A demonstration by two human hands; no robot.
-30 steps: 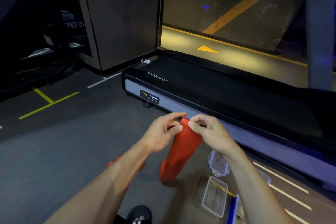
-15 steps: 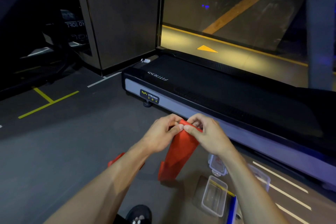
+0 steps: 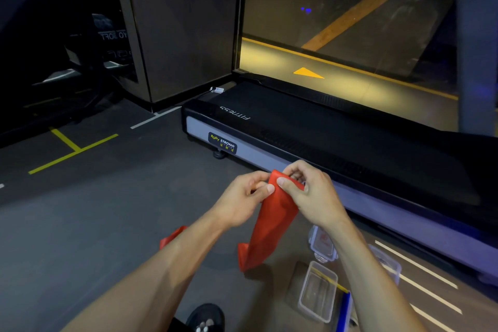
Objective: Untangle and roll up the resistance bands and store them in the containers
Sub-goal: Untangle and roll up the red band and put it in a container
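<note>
Red rubber, a flat resistance band (image 3: pixel 272 226), hangs from a person's two hands above a dark gym floor (image 3: pixel 107 224), its top edge folded over between the fingers. The left hand (image 3: pixel 242 201) pinches the band's upper left corner, thumb pressed against curled fingers, while the right hand (image 3: pixel 310 194) grips the top edge beside it, thumb on the near face and fingers curled over the far side. The two thumbs sit close together at the fold. Below the hands the band drops in a broad strip, twists near its lower end and reaches the floor; another red stretch (image 3: pixel 172 236) shows left of the left forearm, partly hidden by it, and whether it is the same band cannot be told. On the floor to the right, under the right forearm, stand clear plastic containers: an open one (image 3: pixel 318 291) nearest the viewer, a second (image 3: pixel 323 246) just beyond it with something red inside, and a third (image 3: pixel 388 267) partly hidden behind the arm. A blue object (image 3: pixel 345 312) lies beside the nearest container. A black treadmill (image 3: pixel 323 137) with a grey side rail runs across the floor just beyond the hands. Yellow floor lines (image 3: pixel 72 148) mark the floor at left, white ones at right. A dark shoe (image 3: pixel 207 317) shows at the bottom edge.
</note>
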